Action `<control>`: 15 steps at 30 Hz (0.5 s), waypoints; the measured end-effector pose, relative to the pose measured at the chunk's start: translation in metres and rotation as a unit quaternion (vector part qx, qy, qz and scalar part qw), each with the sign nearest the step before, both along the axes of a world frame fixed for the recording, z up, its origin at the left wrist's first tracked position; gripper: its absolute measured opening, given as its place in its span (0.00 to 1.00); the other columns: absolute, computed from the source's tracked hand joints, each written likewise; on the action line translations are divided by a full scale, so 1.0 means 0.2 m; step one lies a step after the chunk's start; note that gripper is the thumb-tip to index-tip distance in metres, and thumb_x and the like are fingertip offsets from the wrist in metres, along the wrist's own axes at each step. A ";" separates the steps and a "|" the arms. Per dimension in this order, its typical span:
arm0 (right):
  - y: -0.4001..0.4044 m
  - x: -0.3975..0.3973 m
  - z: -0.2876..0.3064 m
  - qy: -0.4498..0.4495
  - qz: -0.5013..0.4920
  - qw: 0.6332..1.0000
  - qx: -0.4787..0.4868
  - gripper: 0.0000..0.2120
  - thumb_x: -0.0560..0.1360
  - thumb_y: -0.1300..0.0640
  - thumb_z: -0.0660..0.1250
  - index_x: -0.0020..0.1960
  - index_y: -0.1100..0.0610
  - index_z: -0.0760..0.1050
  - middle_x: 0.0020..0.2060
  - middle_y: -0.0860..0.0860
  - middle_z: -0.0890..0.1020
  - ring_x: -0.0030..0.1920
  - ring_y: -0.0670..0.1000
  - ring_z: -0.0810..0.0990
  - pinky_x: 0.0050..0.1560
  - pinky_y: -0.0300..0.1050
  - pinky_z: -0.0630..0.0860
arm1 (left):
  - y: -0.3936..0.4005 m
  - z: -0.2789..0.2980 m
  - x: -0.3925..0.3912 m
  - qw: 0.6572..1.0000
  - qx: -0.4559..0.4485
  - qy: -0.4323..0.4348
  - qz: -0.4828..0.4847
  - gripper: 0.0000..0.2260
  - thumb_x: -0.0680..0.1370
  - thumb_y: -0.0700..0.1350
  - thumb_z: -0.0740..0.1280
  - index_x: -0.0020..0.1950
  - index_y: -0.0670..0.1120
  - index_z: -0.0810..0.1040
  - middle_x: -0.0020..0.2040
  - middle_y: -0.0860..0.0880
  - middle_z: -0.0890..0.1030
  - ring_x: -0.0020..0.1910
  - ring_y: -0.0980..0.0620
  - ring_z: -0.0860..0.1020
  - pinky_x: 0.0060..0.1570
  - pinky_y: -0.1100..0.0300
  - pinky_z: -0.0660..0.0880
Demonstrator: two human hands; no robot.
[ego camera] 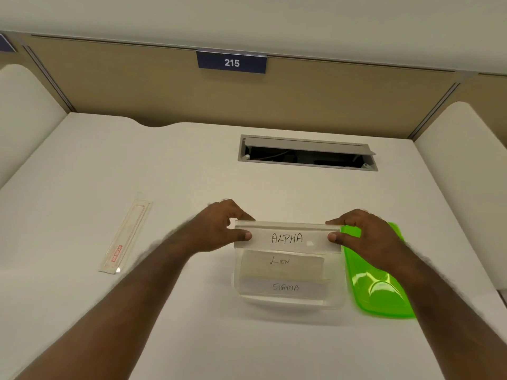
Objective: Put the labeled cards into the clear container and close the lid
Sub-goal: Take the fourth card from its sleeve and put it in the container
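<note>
I hold a white card marked ALPHA [287, 238] by its two ends, level over the far rim of the clear container [336, 300]. My left hand [216, 229] pinches its left end and my right hand [367, 237] pinches its right end. Inside the open container lie a card marked LION [281, 263] and, nearer to me, a card marked SIGMA [285, 287]. The green lid [375, 289] lies flat on the desk just right of the container, partly under my right hand.
A long clear sleeve with red print [126, 237] lies on the white desk [137, 165] to the left. An open cable hatch [307, 153] sits in the desk behind the container. Beige partition walls with a sign reading 215 [231, 62] close the back.
</note>
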State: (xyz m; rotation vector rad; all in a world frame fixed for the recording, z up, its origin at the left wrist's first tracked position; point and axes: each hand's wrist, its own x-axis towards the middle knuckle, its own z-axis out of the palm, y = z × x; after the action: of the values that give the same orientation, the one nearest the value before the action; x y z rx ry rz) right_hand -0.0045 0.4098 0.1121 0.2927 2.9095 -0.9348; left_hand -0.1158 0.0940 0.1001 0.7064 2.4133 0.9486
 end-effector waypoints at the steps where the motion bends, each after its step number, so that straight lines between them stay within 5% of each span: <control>1: 0.00 0.01 -0.03 -0.014 -0.003 0.999 0.050 0.11 0.68 0.43 0.73 0.51 0.37 0.80 0.49 0.37 0.79 0.58 0.46 0.75 0.62 0.53 0.68 | 0.02 -0.02 0.02 0.998 -0.048 0.040 -0.006 0.15 0.73 0.54 0.73 0.59 0.58 0.80 0.54 0.58 0.75 0.53 0.53 0.72 0.57 0.57 0.69; 8: -0.06 0.05 -0.21 -0.013 0.000 0.958 0.286 0.13 0.66 0.37 0.70 0.49 0.39 0.81 0.49 0.40 0.81 0.54 0.49 0.74 0.50 0.50 0.59 | 0.19 -0.16 0.16 0.928 -0.243 0.279 -0.034 0.15 0.74 0.55 0.68 0.60 0.56 0.78 0.56 0.56 0.79 0.55 0.49 0.74 0.53 0.51 0.63; 12: -0.09 0.04 -0.29 -0.016 0.021 0.930 0.367 0.13 0.62 0.40 0.74 0.44 0.43 0.83 0.45 0.45 0.80 0.49 0.54 0.75 0.46 0.50 0.59 | 0.26 -0.20 0.22 0.901 -0.299 0.309 -0.058 0.04 0.70 0.44 0.71 0.44 0.49 0.82 0.41 0.52 0.82 0.45 0.46 0.76 0.46 0.53 0.64; 15: -0.12 0.03 -0.32 -0.042 0.039 0.912 0.406 0.12 0.62 0.41 0.75 0.42 0.45 0.83 0.44 0.49 0.79 0.47 0.56 0.75 0.46 0.51 0.60 | 0.29 -0.22 0.25 0.891 -0.335 0.298 -0.074 0.04 0.66 0.39 0.71 0.34 0.48 0.79 0.32 0.52 0.79 0.40 0.46 0.76 0.45 0.54 0.66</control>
State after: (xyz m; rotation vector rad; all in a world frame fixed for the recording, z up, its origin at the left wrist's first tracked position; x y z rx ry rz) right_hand 0.0020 0.3857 0.0472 0.2352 3.0221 0.3416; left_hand -0.0666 0.1526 0.0570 0.9737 2.8699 -0.2425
